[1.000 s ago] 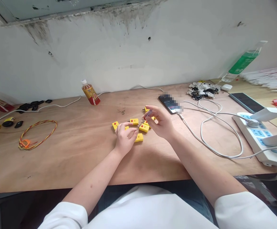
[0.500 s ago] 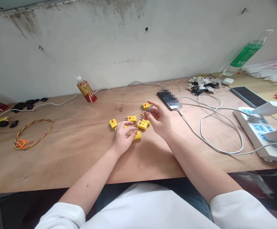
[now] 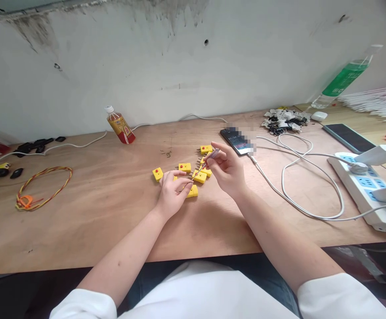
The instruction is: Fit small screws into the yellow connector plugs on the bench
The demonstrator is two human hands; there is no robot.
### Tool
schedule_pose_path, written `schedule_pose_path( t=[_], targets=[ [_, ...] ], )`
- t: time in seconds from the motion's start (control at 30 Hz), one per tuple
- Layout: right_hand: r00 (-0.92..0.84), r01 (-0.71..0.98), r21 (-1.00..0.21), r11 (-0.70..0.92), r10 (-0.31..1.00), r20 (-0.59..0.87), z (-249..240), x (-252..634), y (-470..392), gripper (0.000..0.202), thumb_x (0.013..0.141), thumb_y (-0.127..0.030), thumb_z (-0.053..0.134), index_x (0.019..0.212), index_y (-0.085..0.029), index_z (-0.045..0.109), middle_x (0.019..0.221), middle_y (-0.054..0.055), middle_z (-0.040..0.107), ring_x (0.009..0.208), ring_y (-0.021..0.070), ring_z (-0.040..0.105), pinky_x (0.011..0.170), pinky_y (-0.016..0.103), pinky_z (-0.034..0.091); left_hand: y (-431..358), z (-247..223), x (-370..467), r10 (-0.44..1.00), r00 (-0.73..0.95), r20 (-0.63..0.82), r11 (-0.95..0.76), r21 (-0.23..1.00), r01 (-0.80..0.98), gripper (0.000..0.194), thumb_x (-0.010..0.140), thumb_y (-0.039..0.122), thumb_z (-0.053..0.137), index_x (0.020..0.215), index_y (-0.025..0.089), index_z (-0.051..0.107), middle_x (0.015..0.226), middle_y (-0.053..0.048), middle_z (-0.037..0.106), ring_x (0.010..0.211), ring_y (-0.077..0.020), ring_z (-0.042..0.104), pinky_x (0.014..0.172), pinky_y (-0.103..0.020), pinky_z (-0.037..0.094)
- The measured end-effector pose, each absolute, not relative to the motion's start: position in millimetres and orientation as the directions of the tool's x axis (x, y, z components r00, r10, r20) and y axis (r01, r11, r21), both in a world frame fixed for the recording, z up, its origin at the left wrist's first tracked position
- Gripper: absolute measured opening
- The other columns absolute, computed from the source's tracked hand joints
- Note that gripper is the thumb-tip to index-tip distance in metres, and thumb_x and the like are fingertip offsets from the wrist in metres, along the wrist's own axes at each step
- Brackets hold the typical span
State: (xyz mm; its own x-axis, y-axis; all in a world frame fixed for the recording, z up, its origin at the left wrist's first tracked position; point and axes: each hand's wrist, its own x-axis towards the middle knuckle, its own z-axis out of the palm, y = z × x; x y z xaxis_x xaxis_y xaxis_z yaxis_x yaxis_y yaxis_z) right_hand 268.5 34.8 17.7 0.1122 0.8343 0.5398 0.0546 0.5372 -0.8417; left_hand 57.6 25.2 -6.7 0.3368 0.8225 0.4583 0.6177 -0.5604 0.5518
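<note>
The right hand (image 3: pixel 228 172), pinching a screwdriver (image 3: pixel 214 154), has edged rightward; left hand's (image 3: pixel 171 195) hold is unclear.

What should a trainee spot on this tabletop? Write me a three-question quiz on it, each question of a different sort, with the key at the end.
1. Multiple choice. What does the right hand grip by its handle?
A) A power strip
B) A thin-shafted tool
C) A drink bottle

2. True or false. The coiled red-and-yellow wire lies on the left hand's side of the yellow connectors.

3. Fill in the blank. The white cable by the right forearm runs to the end of a ____ lying on the table.

Key: 1. B; 2. True; 3. Phone.
</note>
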Motion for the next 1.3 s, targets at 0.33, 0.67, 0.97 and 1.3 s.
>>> schedule_pose_path(
  t=[0.33,0.67,0.97,1.3],
  targets=[
    [0.119,0.076,-0.829,0.554,0.82,0.559,17,266,30,0.045,0.094,-0.027,0.061,0.137,-0.034,0.054,0.093,0.002,0.067,0.093,0.019,0.07,0.077,0.035,0.061,25,-7,58,0.835,0.34,0.432,-0.547,0.587,0.598,0.017,0.097,0.038,0.061,0.095,0.028,0.075,0.122,-0.005,0.062,0.121,-0.0236,0.053,0.108,-0.046,0.04],
    [0.056,0.063,-0.805,0.59,0.803,0.593,14,262,30,0.045,0.094,-0.033,0.064,0.138,-0.036,0.054,0.103,0.003,0.069,0.101,0.0192,0.071,0.084,0.037,0.064,26,-8,57,0.82,0.356,0.448,-0.568,0.564,0.599,0.017,0.096,0.038,0.062,0.097,0.03,0.076,0.123,-0.004,0.062,0.122,-0.0236,0.051,0.109,-0.046,0.039],
    [-0.067,0.144,-0.782,0.606,0.795,0.603,14,254,18,0.044,0.099,-0.033,0.058,0.142,-0.036,0.051,0.109,0.004,0.071,0.104,0.02,0.072,0.089,0.041,0.065,28,-11,56,0.811,0.416,0.412,-0.583,0.501,0.639,0.014,0.093,0.039,0.066,0.093,0.032,0.078,0.128,-0.003,0.062,0.126,-0.0277,0.045,0.109,-0.051,0.036],
    [-0.226,0.278,-0.681,0.677,0.735,0.639,14,251,20,0.05,0.1,-0.022,0.052,0.148,-0.035,0.046,0.114,0.004,0.072,0.102,0.0177,0.071,0.087,0.036,0.062,27,-11,45,0.738,0.549,0.392,-0.673,0.369,0.642,0.014,0.087,0.033,0.071,0.1,0.033,0.077,0.134,-0.004,0.059,0.127,-0.0311,0.04,0.109,-0.055,0.033]
  ],
)
